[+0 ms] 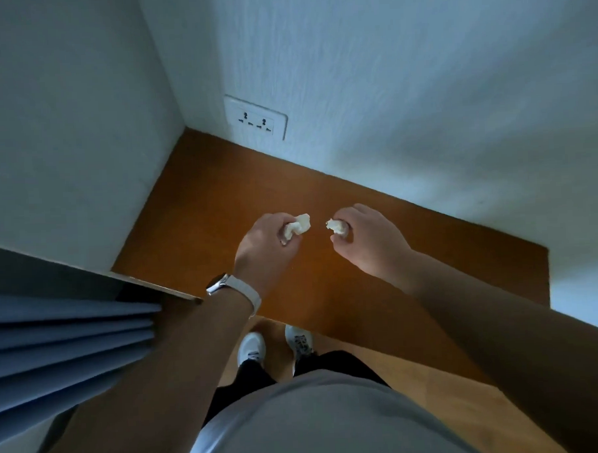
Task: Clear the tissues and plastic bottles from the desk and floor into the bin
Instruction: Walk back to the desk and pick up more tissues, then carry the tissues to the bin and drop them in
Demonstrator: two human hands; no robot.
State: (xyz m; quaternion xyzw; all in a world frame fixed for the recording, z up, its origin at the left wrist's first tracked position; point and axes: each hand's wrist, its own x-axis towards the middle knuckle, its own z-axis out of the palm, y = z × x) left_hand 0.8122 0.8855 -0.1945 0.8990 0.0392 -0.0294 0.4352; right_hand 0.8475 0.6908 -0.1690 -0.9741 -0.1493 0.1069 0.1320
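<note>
Two crumpled tissues are in your hands, one each, held out in front of you above the brown worktop (194, 203). Your left hand (264, 243) is curled shut around the left tissue (297, 224), whose white wad sticks out past your fingers toward the right. Your right hand (370, 237) is likewise clenched on the right tissue (337, 225), with a small white tip poking out toward the left. The two tissues are near each other but apart, with bare wood showing between them. Neither tissue touches the worktop surface as far as you can tell from this angle.

You wear a watch (233, 289) with a pale strap on your left wrist. The worktop sits in a corner formed by two white walls, and a double wall socket (256, 118) is set low on the far wall, just above the wood's back edge. At the left, blue-grey curtain folds (66, 342) hang in front of the worktop's near corner. Below your arms you see your grey shirt (319, 420), dark trousers and two white shoes (251, 348) standing on a lighter wooden floor (434, 367), close to the worktop's front edge.
</note>
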